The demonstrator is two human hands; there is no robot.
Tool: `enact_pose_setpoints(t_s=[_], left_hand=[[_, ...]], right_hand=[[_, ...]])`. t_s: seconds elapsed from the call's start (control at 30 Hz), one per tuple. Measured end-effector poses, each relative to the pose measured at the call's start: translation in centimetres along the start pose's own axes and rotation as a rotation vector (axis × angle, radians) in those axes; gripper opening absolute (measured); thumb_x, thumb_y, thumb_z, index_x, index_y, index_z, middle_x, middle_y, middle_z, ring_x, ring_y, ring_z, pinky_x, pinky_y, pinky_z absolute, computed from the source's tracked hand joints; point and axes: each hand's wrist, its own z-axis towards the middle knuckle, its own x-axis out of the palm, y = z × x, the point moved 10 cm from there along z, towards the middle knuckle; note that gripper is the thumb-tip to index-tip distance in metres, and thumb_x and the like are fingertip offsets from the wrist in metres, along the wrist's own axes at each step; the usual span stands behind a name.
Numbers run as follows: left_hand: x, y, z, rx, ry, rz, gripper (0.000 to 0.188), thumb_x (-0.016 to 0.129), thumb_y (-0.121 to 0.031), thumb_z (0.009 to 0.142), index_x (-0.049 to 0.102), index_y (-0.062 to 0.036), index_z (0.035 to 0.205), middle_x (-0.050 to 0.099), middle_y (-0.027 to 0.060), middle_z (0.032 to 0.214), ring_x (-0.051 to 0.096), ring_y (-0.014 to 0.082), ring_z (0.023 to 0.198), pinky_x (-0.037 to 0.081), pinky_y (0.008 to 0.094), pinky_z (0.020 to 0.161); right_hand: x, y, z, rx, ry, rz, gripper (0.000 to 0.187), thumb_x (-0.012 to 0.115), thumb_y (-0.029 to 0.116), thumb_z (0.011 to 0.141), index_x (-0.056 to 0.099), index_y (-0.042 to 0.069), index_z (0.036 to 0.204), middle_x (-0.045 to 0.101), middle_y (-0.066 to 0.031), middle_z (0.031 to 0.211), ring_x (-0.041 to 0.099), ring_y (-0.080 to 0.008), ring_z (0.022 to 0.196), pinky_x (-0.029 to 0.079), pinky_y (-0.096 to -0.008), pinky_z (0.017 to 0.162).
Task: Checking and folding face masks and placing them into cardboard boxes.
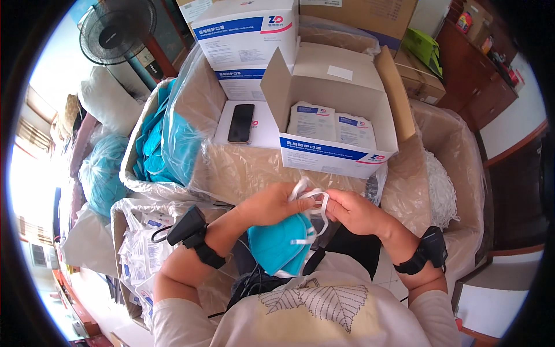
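A folded teal face mask (277, 244) hangs below my left hand (276, 202), whose fingers are closed at its upper end. White elastic straps (325, 203) loop up from the mask between my two hands. My right hand (357, 213) pinches these straps, its fingertips close to the left thumb. A small white tag-like strip (300, 242) lies across the mask's right side. Just beyond my hands stands an open white carton (324, 155) with several small wrapped packets (312, 120) inside.
A black phone (241, 123) lies on a white box, beside stacked closed cartons (245, 34). At left, a lined box holds teal masks (153, 147); below it, another holds white packets (141, 248). White straps (442, 191) fill a lined box at right. A fan (113, 32) stands far left.
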Motion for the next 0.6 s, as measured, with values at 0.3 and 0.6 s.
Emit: enact_pose_setpoints(t_s=[0.3, 0.6], left_hand=[[2.7, -1.6, 0.3, 0.105, 0.083, -0.044, 0.045, 0.063, -0.027, 0.082, 0.050, -0.0050, 0.119, 0.060, 0.0141, 0.104, 0.056, 0.0222, 0.096, 0.043, 0.0322, 0.083], [2.8, 0.6, -0.3, 0.114, 0.145, 0.227, 0.029, 0.046, -0.028, 0.091, 0.057, -0.0012, 0.093, 0.061, 0.0178, 0.077, 0.060, 0.0305, 0.072, 0.045, 0.0374, 0.065]], right_hand=[[1.1, 0.9, 0.8, -0.042, 0.058, -0.120, 0.019, 0.040, 0.016, 0.090, 0.049, -0.001, 0.091, 0.060, -0.0168, 0.075, 0.059, -0.0333, 0.072, 0.045, -0.0401, 0.064], [0.7, 1.0, 0.0, 0.003, 0.097, -0.165, 0.015, 0.038, 0.012, 0.091, 0.048, 0.002, 0.094, 0.057, -0.0101, 0.072, 0.056, -0.0235, 0.065, 0.044, -0.0337, 0.063]])
